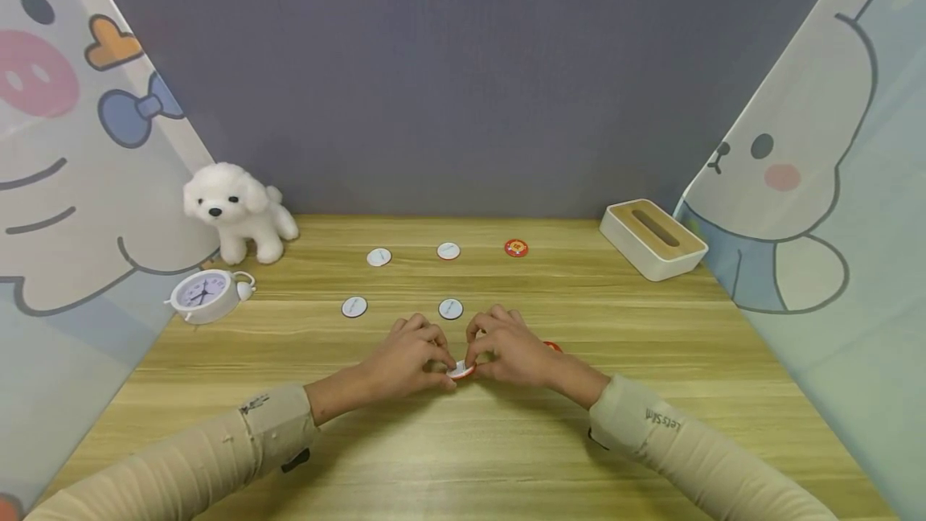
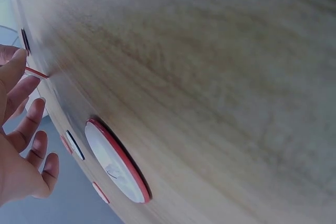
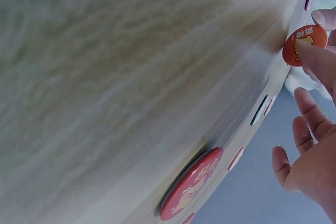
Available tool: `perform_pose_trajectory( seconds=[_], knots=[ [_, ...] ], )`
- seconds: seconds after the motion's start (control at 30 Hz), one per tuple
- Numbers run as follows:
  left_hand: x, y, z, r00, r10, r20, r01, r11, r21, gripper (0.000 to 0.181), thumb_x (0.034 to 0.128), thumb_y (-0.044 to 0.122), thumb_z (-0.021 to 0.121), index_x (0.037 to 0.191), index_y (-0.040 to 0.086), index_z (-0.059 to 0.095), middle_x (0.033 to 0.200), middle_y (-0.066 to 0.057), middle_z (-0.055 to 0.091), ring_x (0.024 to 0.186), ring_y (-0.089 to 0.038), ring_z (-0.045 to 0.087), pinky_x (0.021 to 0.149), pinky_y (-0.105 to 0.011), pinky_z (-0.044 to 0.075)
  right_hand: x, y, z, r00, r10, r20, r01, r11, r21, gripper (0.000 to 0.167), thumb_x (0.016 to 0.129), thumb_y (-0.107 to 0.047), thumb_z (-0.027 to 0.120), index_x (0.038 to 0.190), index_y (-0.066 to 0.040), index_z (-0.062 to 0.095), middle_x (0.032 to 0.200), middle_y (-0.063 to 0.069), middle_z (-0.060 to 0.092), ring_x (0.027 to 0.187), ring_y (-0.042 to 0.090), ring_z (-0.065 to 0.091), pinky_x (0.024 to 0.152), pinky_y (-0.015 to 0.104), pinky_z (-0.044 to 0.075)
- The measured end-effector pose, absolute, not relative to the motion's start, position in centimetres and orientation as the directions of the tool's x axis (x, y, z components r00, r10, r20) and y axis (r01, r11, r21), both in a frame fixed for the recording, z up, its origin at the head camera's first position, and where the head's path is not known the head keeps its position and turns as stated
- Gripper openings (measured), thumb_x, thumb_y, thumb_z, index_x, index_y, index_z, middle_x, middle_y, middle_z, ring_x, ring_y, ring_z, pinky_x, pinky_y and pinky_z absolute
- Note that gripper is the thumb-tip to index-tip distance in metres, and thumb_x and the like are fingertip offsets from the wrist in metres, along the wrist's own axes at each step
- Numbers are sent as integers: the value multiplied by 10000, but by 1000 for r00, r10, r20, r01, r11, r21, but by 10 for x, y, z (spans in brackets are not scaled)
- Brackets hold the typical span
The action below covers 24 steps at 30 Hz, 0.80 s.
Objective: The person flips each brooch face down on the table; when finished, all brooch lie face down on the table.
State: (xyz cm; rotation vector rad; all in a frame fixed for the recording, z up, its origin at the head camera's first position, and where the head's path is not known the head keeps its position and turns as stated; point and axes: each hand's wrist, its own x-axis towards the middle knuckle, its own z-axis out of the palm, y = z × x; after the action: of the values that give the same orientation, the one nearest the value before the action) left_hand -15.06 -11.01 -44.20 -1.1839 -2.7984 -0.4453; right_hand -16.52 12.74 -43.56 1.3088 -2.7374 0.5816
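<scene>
Between the two hands, a round disc point(image 1: 460, 371) is held tilted just above the wood table, white face and red rim showing in the head view. My left hand point(image 1: 414, 356) pinches its left edge; in the left wrist view the disc is a thin red edge point(image 2: 37, 72) by the fingertips of the left hand point(image 2: 23, 124). On the other side my right hand point(image 1: 514, 350) pinches it too. The right wrist view shows its red printed face point(image 3: 304, 45) between thumb and finger of the right hand point(image 3: 315, 140).
White-faced discs point(image 1: 354, 307) point(image 1: 451, 309) point(image 1: 379, 256) point(image 1: 448, 251) and a red disc point(image 1: 516, 248) lie beyond the hands. Another red disc point(image 1: 553, 346) is partly hidden by the right wrist. A plush dog point(image 1: 235, 211), alarm clock point(image 1: 206, 296) and tissue box point(image 1: 653, 239) stand farther out.
</scene>
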Motion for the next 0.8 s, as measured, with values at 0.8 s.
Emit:
perform_pose_trajectory(
  seconds=[0.8],
  knots=[
    [-152, -107, -441, -696, 703, 145, 716, 662, 221, 316, 802, 549, 762, 991, 296, 782, 1059, 108, 661, 1034, -132, 462, 873, -362, 355, -164, 133, -437, -570, -792, 220, -822, 548, -158, 71, 820, -310, 820, 884, -296, 793, 1148, -36, 632, 1113, 171, 472, 893, 390, 356]
  ],
)
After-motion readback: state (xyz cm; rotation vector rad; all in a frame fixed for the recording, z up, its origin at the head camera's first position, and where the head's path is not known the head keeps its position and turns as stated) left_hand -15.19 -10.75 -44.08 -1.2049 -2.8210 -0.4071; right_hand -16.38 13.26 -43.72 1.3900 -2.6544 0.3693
